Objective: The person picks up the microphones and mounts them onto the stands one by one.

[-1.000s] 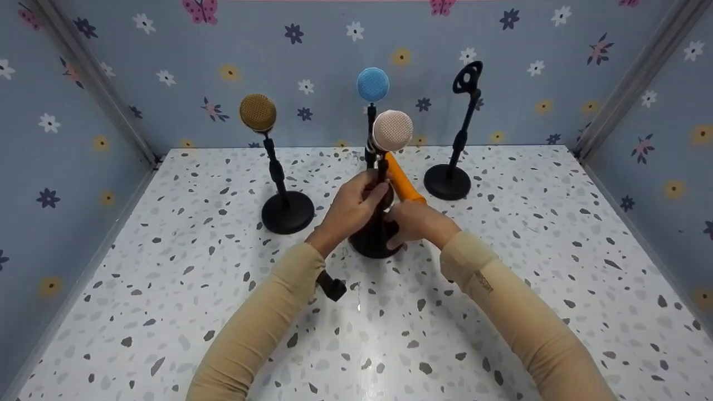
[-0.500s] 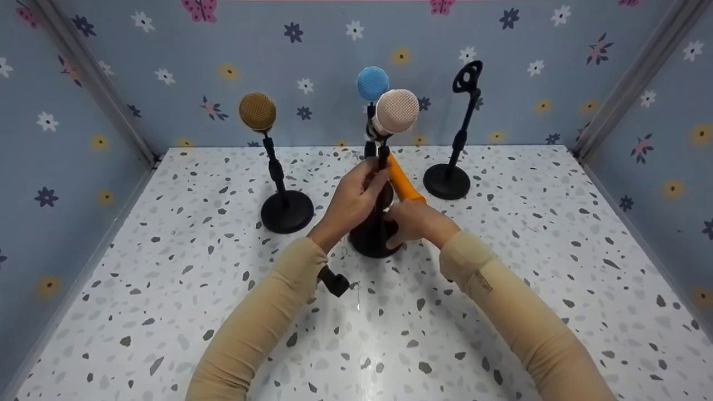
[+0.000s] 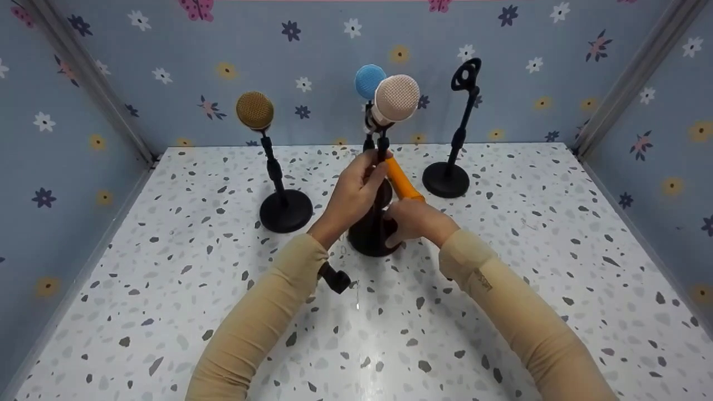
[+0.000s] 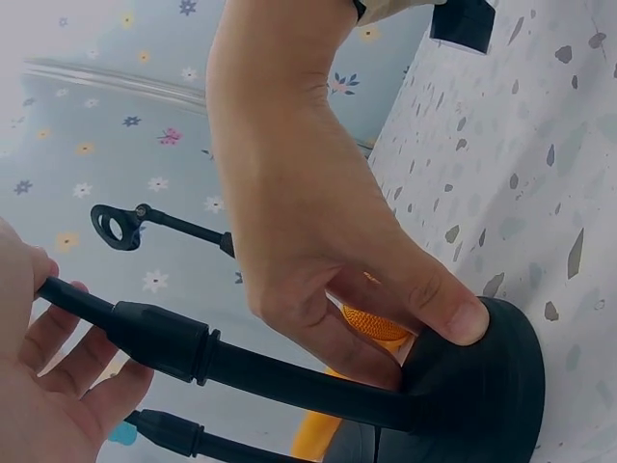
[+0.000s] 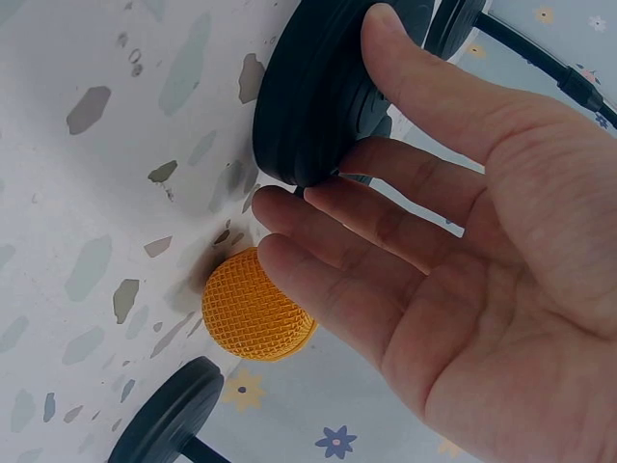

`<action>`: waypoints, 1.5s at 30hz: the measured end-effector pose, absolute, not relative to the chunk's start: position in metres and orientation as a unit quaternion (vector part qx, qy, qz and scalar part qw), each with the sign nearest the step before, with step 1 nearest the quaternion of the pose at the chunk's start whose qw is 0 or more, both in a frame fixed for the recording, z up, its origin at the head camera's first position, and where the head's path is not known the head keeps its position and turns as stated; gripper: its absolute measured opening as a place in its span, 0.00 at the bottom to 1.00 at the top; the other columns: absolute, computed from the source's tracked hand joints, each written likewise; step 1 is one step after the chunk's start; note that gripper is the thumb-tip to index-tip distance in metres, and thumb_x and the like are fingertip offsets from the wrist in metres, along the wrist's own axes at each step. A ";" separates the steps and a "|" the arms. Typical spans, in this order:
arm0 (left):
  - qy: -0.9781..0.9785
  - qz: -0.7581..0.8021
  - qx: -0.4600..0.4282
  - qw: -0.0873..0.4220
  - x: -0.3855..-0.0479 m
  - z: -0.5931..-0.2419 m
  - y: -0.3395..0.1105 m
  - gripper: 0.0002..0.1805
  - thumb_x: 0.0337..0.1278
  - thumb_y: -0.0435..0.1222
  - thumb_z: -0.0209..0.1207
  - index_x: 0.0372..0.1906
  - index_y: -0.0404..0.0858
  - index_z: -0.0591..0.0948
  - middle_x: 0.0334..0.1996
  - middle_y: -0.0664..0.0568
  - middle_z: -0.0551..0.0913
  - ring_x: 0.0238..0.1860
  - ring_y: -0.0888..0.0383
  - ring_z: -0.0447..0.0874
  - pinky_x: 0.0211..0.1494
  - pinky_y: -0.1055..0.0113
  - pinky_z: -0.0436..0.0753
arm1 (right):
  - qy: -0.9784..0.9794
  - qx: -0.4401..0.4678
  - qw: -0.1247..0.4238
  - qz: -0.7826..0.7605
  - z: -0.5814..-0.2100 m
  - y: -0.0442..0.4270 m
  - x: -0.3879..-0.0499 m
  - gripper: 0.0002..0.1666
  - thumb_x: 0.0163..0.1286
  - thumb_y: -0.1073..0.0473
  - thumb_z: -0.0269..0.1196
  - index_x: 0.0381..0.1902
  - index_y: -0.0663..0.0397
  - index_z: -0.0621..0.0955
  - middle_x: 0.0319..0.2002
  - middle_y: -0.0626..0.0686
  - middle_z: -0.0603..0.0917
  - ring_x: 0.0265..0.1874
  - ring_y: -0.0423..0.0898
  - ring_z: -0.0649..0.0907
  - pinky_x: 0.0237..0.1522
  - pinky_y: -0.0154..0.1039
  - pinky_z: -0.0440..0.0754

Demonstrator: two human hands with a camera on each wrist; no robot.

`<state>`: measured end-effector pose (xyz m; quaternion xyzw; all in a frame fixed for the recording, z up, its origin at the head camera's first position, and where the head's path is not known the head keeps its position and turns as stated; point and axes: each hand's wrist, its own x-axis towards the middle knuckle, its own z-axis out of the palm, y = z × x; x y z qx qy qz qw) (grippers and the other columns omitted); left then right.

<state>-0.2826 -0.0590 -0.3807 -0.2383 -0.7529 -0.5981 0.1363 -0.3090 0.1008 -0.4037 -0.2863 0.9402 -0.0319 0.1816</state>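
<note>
Three stands ring the central black stand [image 3: 369, 238]: gold microphone [image 3: 255, 110] at ten o'clock, blue microphone [image 3: 367, 81] at twelve, partly covered, bare clip stand [image 3: 458, 136] at two. Orange microphone [image 3: 402, 179] close at one. Versus 1.0 s ago, pale-pink mesh microphone [image 3: 397, 98] sits higher atop; left hand [image 3: 352, 189] grips the pole [image 4: 299, 374], right hand [image 3: 416, 219] pinches the base [image 5: 313, 96].

Pale microphone [image 3: 396, 99] atop upright black stand [image 4: 299, 379]

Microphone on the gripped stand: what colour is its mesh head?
The mesh head is pale pinkish white, clearest in the head view.
</note>
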 end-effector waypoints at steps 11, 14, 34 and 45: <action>-0.742 -0.606 -0.264 0.109 -0.283 -0.387 -0.063 0.23 0.71 0.35 0.61 0.68 0.40 0.75 0.50 0.47 0.81 0.45 0.52 0.81 0.52 0.58 0.82 | 0.933 -0.307 0.180 -0.050 -0.407 0.103 -0.309 0.21 0.60 0.51 0.77 0.46 0.58 0.87 0.41 0.55 0.87 0.40 0.50 0.82 0.53 0.47 0.81; -0.751 -0.594 -0.266 0.110 -0.283 -0.389 -0.066 0.28 0.68 0.30 0.63 0.71 0.44 0.74 0.50 0.48 0.81 0.45 0.53 0.81 0.53 0.57 0.82 | 0.924 -0.335 0.168 -0.076 -0.410 0.106 -0.310 0.21 0.60 0.55 0.77 0.48 0.59 0.86 0.45 0.56 0.86 0.45 0.51 0.81 0.57 0.47 0.79; -0.770 -0.565 -0.260 0.142 -0.284 -0.391 -0.066 0.26 0.73 0.34 0.59 0.72 0.40 0.73 0.42 0.47 0.78 0.39 0.54 0.80 0.48 0.59 0.82 | 0.924 -0.330 0.181 -0.062 -0.408 0.099 -0.310 0.18 0.59 0.56 0.77 0.45 0.59 0.86 0.42 0.56 0.87 0.41 0.50 0.82 0.54 0.46 0.81; -0.771 -0.549 -0.285 0.151 -0.283 -0.394 -0.069 0.34 0.66 0.33 0.65 0.75 0.39 0.68 0.45 0.43 0.78 0.45 0.51 0.81 0.55 0.63 0.82 | 0.925 -0.329 0.182 -0.057 -0.407 0.098 -0.310 0.20 0.59 0.56 0.77 0.47 0.59 0.86 0.42 0.56 0.88 0.41 0.50 0.83 0.55 0.46 0.81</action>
